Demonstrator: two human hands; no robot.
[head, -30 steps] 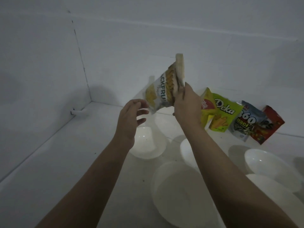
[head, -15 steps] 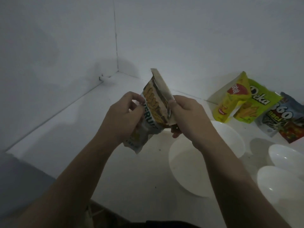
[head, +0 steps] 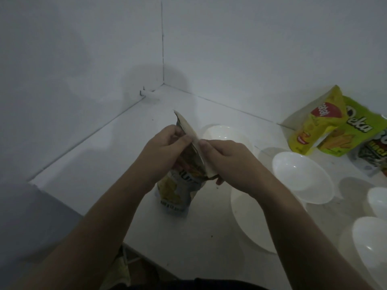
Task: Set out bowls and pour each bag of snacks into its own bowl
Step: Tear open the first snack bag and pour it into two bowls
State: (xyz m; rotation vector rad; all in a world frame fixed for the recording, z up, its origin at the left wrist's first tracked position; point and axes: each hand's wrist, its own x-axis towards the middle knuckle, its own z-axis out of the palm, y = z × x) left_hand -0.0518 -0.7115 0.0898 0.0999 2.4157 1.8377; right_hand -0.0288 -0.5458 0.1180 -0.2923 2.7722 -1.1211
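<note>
Both the left hand (head: 167, 147) and right hand (head: 226, 160) pinch the top of a snack bag (head: 178, 191), held above the tabletop (head: 117, 160) just left of the nearest bowl (head: 247, 222)

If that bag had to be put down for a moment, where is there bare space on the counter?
Bare counter lies left of the jackfruit bag, toward the wall corner, and along the near edge below it. The right side is crowded: white bowls and the snack bags leaning on the wall.

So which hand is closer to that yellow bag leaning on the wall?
The right hand. The yellow bag stands off to its right; the left hand is farther left, across the held snack bag.
</note>
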